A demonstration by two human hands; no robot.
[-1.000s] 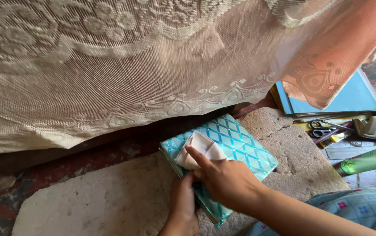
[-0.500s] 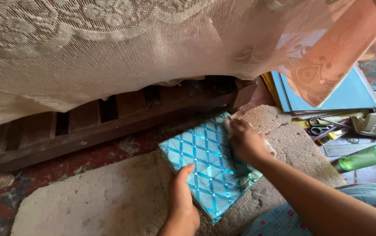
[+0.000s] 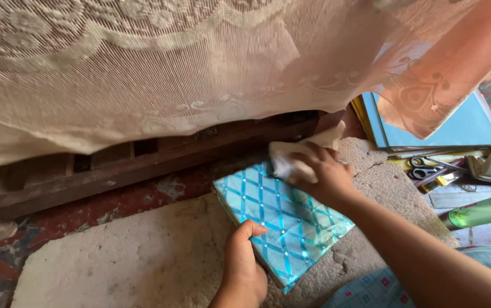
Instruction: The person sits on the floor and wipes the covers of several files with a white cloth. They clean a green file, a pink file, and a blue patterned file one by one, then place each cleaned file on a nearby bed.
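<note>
Head view, left hand: my left hand [image 3: 244, 268] is closed on the near left edge of the flat parcel in shiny blue diamond-patterned wrap [image 3: 282, 219], thumb on top; it steadies the parcel and nothing else.
Head view, right hand: my right hand [image 3: 319, 174] presses a crumpled pale cloth [image 3: 291, 159] onto the parcel's far corner; fingers curled around the cloth.
Parcel's place: it lies flat on the rough pale mat [image 3: 143, 256], near the mat's far edge, just beside the dark wooden frame [image 3: 143, 159] under the lace curtain [image 3: 143, 74].
Risk, wrap: I judge the foil thin; hard rubbing at the corner could crease or tear it; the gritty mat below could scuff the underside if the parcel slides.
Risk, curtain: it hangs close above my right hand; it could snag the cloth.
Risk, right edge: scissors [image 3: 422, 169] and a green bottle [image 3: 482, 210] lie well apart; a wide elbow swing might knock the bottle.
</note>
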